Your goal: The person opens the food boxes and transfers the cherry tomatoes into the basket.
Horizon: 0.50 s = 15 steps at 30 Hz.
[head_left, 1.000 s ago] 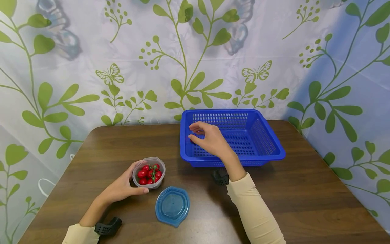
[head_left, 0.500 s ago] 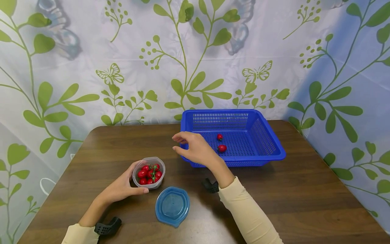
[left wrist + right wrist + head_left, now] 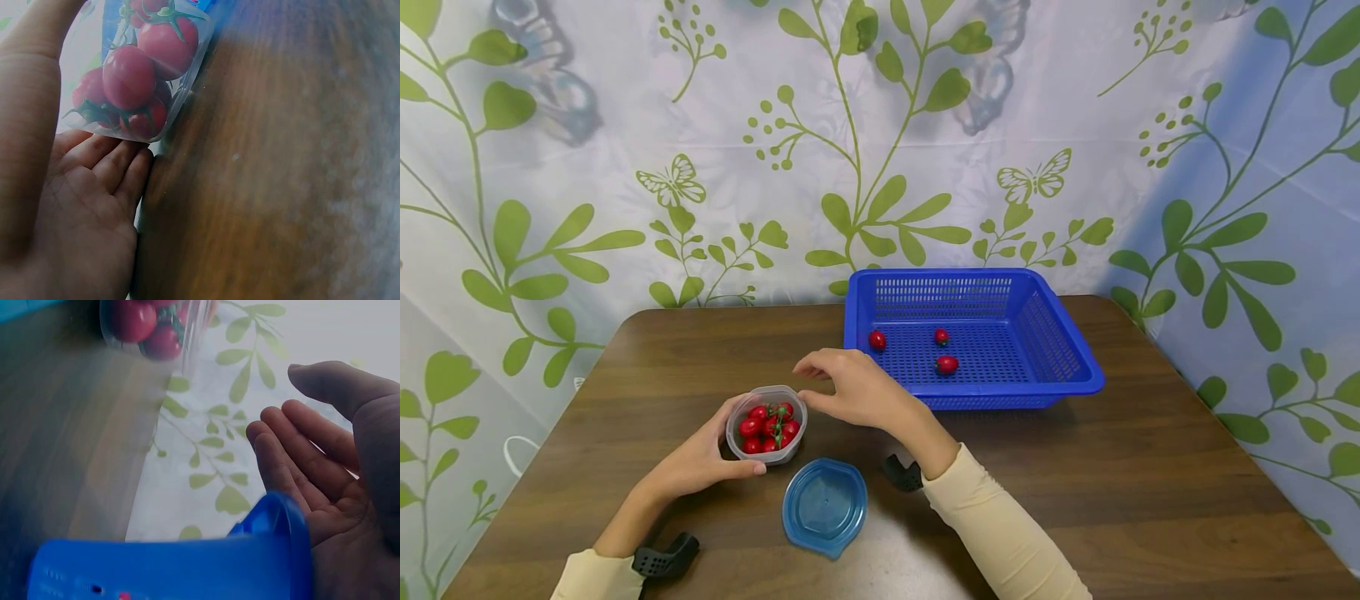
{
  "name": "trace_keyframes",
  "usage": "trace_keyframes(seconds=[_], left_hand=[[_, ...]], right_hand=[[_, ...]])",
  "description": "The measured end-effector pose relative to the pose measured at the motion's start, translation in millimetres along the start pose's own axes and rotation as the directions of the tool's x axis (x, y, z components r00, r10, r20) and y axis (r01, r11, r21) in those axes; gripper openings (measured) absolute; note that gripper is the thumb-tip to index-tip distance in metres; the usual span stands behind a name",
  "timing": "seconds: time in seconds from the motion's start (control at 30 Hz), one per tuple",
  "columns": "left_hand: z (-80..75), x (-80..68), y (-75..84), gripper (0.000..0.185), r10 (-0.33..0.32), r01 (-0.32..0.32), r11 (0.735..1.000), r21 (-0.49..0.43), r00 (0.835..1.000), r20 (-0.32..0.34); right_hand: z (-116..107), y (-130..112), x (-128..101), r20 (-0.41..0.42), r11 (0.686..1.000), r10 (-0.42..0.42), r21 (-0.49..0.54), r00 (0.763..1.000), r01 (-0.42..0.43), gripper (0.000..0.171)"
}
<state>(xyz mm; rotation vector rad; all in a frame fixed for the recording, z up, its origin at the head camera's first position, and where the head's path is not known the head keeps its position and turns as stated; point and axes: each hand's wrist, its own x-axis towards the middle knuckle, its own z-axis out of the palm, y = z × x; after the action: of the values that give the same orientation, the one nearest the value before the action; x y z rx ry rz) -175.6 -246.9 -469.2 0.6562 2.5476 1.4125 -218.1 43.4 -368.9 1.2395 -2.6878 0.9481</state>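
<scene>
My left hand [image 3: 733, 450] grips a small clear tub of cherry tomatoes [image 3: 767, 425] on the brown table, thumb at the front and fingers round the left side. The left wrist view shows that tub [image 3: 134, 81] against my fingers [image 3: 119, 169]. My right hand [image 3: 808, 383] hovers just right of the tub with fingers relaxed and holds nothing. In the right wrist view its palm [image 3: 325, 469] is bare. Behind it, a blue basket [image 3: 1075, 367] holds three loose tomatoes [image 3: 877, 339], [image 3: 941, 336], [image 3: 947, 364].
A blue lid [image 3: 824, 506] lies flat on the table in front of the tub. The basket sits at the table's far side near the leaf-patterned backdrop [image 3: 880, 167]. Bare tabletop [image 3: 1150, 467] stretches to the right.
My right hand has drawn back out of the basket and moved left to the tub. The tomatoes it covered now show in the basket. The left hand and tub have not moved.
</scene>
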Motion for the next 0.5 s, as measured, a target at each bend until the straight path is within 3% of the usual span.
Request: trace_keyframes(seconds=[0.27, 0.5], left_hand=[[-0.5, 0.4, -0.1, 0.094, 0.003, -0.003, 1.0, -0.003, 1.0, 0.003], [-0.4, 0.4, 0.9, 0.094, -0.012, 0.012, 1.0, -0.017, 1.0, 0.014]], right_hand=[[8, -8, 2, 0.027, 0.998, -0.054, -0.038, 0.998, 0.055, 0.03], [14, -17, 3, 0.056, 0.997, -0.053, -0.06, 0.997, 0.056, 0.033]])
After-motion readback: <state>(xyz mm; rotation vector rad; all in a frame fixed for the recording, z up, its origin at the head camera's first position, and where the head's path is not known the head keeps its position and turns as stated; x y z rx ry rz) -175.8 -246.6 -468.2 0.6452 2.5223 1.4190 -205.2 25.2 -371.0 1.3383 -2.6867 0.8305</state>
